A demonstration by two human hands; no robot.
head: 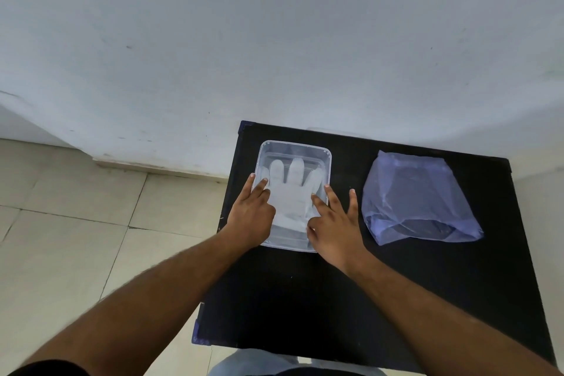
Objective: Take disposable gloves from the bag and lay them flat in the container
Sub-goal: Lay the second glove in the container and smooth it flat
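Note:
A clear rectangular plastic container (323, 153) stands on the left part of a black table (335, 299). Inside it a white disposable glove (291, 192) lies flat, fingers pointing away from me. My left hand (251, 217) rests on the container's left side, fingers spread, fingertips on the glove's left edge. On the container's right side my right hand (334, 227) has its fingers spread, with the index finger pressing the glove and the outer fingers on the table. A translucent bluish plastic bag (418, 195) lies to the right, apart from both hands; its contents cannot be made out.
The black table stands against a white wall (274, 40). A tiled floor (76, 223) lies to the left of the table. My knees (259, 365) show below the table's near edge.

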